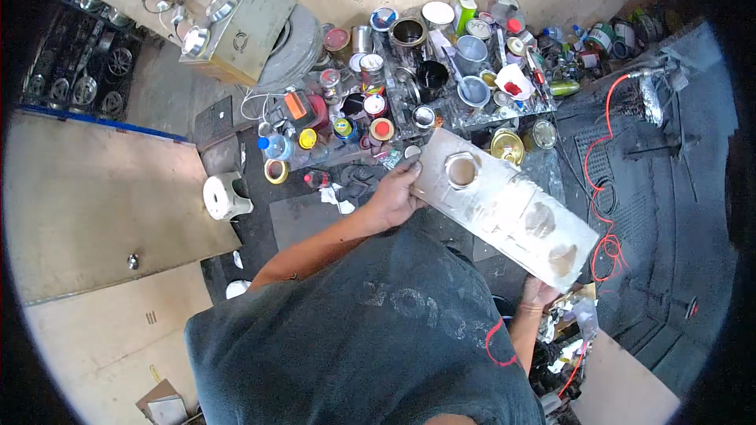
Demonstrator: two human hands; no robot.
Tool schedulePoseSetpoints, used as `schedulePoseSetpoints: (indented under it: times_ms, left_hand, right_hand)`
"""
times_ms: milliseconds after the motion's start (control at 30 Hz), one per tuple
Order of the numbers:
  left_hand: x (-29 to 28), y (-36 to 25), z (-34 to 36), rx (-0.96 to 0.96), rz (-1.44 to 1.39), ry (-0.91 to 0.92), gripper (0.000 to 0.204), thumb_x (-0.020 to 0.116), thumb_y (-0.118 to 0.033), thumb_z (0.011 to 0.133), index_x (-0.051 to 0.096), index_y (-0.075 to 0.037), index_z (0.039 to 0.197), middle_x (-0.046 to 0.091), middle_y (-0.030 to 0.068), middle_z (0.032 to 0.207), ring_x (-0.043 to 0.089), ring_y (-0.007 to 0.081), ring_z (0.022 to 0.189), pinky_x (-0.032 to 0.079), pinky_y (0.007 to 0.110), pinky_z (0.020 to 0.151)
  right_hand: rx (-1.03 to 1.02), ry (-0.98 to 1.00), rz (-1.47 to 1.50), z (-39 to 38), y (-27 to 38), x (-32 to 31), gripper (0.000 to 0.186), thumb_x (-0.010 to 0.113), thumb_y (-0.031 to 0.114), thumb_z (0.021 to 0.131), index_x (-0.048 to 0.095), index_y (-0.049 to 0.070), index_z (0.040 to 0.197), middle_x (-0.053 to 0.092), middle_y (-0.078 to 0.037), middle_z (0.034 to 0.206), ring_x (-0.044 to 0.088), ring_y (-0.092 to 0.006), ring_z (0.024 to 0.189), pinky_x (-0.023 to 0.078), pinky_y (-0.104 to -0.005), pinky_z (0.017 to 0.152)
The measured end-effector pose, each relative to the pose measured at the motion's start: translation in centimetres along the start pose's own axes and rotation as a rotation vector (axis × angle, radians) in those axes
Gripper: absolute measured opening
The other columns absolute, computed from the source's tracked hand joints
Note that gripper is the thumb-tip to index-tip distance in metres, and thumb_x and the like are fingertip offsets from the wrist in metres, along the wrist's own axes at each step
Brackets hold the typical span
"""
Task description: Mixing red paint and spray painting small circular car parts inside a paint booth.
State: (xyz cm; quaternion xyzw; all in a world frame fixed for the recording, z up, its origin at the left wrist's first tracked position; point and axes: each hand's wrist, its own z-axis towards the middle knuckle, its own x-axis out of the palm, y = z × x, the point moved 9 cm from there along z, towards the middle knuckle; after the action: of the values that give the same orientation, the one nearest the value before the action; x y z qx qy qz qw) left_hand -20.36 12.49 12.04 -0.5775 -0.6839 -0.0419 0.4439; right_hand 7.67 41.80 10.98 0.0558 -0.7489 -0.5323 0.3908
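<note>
A long, flat silvery-white board [496, 203] slants across in front of me, its left end farther from me. Several round brownish patches mark its face. Near the left end sits a round ring shape [460, 171]; I cannot tell whether it is loose or part of the board. My left hand [396, 195] is closed on the left end, thumb on top and the other fingers mostly hidden beneath. At the lower right end, my right hand [539, 293] grips the near edge from below, its fingers partly hidden by the board.
Beyond the board stands a cluttered bench [504, 116] of paint cans, cups and jars. A white stool [227, 195] is at left, by a wooden cabinet [102, 197]. An orange hose [605, 189] coils on the right. A scrap pile [571, 323] lies by my right hand.
</note>
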Motion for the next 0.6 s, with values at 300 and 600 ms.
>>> schedulePoseSetpoints:
  times_ms: [300, 600]
  left_hand:
    - [3.3, -0.4, 0.7, 0.126, -0.071, 0.205, 0.034, 0.044, -0.023, 0.102, 0.048, -0.010, 0.134, 0.060, 0.0064, 0.124, 0.061, 0.0230, 0.112, 0.053, 0.049, 0.092]
    - [0.0, -0.8, 2.2, -0.013, -0.132, 0.231, 0.035, 0.047, -0.025, 0.102, 0.046, -0.011, 0.134, 0.059, 0.0056, 0.120, 0.061, 0.0214, 0.107, 0.052, 0.040, 0.090]
  right_hand:
    - [0.453, 0.361, 0.319, -4.4, -8.7, 16.2, 0.057, 0.072, 0.014, 0.082, 0.051, 0.011, 0.135, 0.051, -0.010, 0.140, 0.050, -0.0362, 0.127, 0.042, -0.0526, 0.103]
    - [0.472, -0.155, 0.270, -3.2, -10.8, 13.9, 0.036, 0.057, 0.011, 0.094, 0.052, 0.004, 0.129, 0.061, -0.011, 0.125, 0.064, -0.0274, 0.108, 0.056, -0.0401, 0.088]
